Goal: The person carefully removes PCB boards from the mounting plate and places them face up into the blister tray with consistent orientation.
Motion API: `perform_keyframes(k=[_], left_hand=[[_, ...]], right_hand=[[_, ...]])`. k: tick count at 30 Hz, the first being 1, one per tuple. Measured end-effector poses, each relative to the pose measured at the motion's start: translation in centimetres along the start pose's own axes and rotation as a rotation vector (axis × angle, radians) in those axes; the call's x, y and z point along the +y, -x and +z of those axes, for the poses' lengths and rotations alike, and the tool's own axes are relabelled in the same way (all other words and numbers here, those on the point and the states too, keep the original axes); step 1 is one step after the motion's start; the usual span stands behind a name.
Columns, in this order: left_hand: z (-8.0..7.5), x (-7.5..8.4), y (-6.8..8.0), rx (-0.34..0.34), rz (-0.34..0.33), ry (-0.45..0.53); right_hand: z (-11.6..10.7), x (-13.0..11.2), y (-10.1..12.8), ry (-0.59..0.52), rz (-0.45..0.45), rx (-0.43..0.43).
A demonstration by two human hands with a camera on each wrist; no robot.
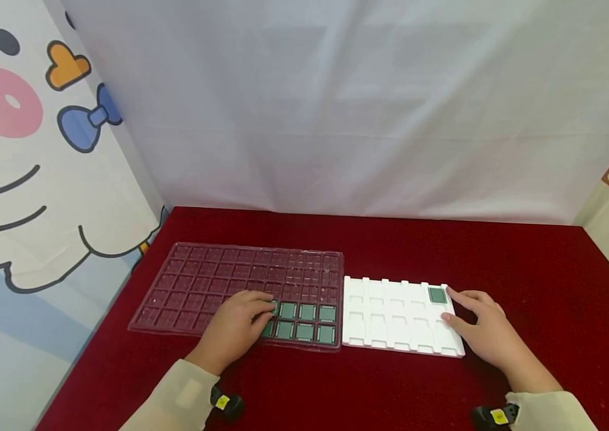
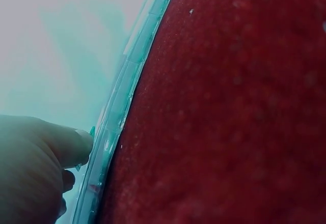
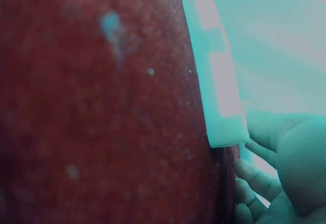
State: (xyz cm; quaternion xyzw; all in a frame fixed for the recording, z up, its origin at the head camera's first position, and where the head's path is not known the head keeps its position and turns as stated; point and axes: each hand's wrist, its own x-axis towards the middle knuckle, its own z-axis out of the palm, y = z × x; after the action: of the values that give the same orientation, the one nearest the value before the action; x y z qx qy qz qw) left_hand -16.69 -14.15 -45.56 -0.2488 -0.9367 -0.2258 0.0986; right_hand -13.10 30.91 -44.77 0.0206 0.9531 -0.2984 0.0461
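- Left hand [image 1: 237,328] lay on clear tray's [image 1: 218,281] near-right pockets, fingertips curled onto a green chip [image 1: 274,309].
- Pick step, likely; next needs a clean lift.
- Right hand [image 1: 484,329], fingers relaxed, steadied white tray [image 1: 398,317]; one placed chip [image 1: 437,294] far-right.

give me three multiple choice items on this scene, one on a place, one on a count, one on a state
1. Where does the white tray lie?
A. right of the clear tray
B. stacked on it
C. behind it

2. How many green chips lie in the white tray?
A. none
B. one
C. six

3. What is the right hand doing?
A. lifting the white tray off the cloth
B. resting against that tray's right edge
C. lying in a fist, far away

Answers: 1 A, the two trays sit edge to edge on the red cloth. 2 B, a single chip fills its far right pocket. 3 B, relaxed fingers touch the edge while the tray lies flat.
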Motion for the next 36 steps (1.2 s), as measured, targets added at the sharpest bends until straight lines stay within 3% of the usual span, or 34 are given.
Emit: perform_keyframes(k=[24,36], left_hand=[[0.11,-0.04,-0.02,-0.039,-0.042,-0.013],[-0.05,0.18,-0.21,-0.014,-0.039,0.027]], right_hand=[[0.03,-0.03,0.03,-0.004,-0.005,0.005],[-0.03,0.02,0.04,-0.008,0.001,-0.001]])
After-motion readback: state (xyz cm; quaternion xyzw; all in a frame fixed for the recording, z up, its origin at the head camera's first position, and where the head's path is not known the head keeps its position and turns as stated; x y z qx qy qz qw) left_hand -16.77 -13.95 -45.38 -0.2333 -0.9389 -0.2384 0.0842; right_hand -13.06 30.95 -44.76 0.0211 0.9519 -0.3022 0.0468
